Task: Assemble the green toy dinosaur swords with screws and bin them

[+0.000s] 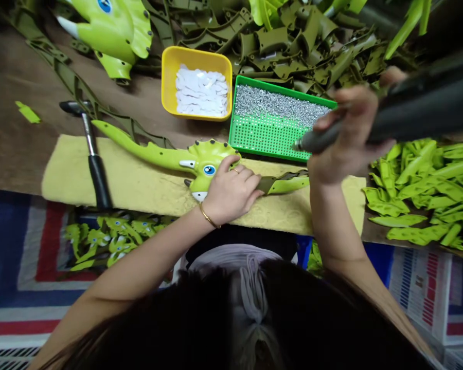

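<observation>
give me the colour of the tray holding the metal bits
The tray is bright green with a holed grid, best in the head view.

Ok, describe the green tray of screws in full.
The green plastic tray is shallow and rectangular, with a raised rim and a floor of small holes. Small silvery screws cover its far half; the near half shows bare grid. It sits on a wooden table beside a yellow tub, with a power screwdriver's tip over its near corner.
</observation>
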Tool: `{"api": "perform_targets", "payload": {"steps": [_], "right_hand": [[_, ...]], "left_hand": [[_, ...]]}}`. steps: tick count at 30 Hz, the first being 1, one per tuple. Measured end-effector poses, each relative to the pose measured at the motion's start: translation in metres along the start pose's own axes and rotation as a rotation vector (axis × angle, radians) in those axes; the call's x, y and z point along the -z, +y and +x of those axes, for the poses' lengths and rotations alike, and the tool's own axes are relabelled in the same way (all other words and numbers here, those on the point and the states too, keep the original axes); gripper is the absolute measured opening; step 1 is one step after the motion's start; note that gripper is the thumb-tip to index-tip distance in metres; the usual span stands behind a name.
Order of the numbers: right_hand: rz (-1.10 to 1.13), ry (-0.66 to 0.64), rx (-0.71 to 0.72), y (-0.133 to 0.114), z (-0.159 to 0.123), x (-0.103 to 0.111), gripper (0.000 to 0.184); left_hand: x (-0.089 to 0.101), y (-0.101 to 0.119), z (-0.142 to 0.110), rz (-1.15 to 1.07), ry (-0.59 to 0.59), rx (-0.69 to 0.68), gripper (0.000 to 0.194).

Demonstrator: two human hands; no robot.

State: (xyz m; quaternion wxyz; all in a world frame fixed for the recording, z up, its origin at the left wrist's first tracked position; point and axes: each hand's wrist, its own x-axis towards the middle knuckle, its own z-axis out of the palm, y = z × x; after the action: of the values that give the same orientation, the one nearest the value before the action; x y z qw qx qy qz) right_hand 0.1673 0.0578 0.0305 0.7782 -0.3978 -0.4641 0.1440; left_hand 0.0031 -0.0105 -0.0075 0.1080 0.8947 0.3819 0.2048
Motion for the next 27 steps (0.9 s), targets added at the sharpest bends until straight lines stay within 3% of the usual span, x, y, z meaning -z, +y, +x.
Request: {"api": "perform_targets", "payload": {"steps": [3, 7, 16, 21, 27], "right_hand": [[-0.058, 0.151, -0.027, 0.044, 0.023, -0.021, 0.046], [-0.148, 0.131, -0.062, 0.075, 0.023, -0.024, 0.060], [-0.283, -0.089, -0.241, 0.080, 0.017, -0.006, 0.048], [-0.138, 0.006, -0.116, 0.080, 0.015, -0.010, 0.042], [-0.097, -0.007, -0.095, 0.067, 0.023, -0.011, 0.050]], "left_hand": [[0.000, -0.001, -0.001, 0.010, 0.025, -0.025, 0.023], [0.000, -0.001, -0.001, 0.009, 0.055, -0.045, 0.023], [0.001, -0.001, -0.001, -0.032, 0.009, 0.000, 0.023], [0.004, 0.001, 0.000, -0.037, -0.009, 0.002, 0.023], [0.004, 0.003, -0.001, 0.006, -0.028, 0.008, 0.023]]}}
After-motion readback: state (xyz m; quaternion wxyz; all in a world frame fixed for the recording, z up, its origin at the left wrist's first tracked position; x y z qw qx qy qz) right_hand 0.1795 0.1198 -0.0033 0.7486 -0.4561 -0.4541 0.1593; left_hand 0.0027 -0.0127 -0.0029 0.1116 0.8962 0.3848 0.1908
